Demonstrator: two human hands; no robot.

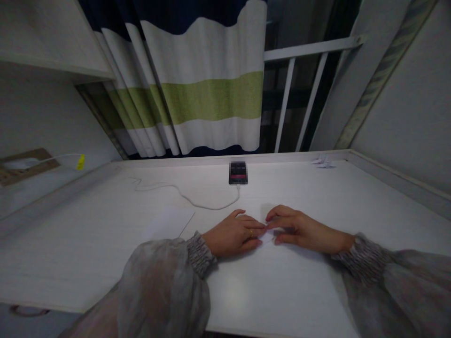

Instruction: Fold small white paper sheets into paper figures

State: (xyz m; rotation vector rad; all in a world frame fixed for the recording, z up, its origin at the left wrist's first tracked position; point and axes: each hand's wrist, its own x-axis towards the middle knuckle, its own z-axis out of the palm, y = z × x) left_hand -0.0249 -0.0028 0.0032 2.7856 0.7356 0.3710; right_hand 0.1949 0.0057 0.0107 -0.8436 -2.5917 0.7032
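A small piece of white paper (268, 236) lies on the white desk (243, 300) between my two hands. My left hand (237, 234), with a ring on one finger, rests palm down with its fingers stretched out. Its fingertips touch the paper's left side. From the right, my right hand (299, 228) reaches in with curved fingers, thumb and forefinger apart around the paper's right part. The fingertips cover much of the paper, so its folds cannot be made out. A larger white sheet (169, 222) lies flat beyond my left forearm.
A phone (238, 173) lies near the desk's back edge with a white cable (207, 207) running left. Small folded paper pieces (323, 162) sit in the back right corner. A power strip (30, 165) is at the left wall. Behind the desk hangs a striped curtain (211, 98).
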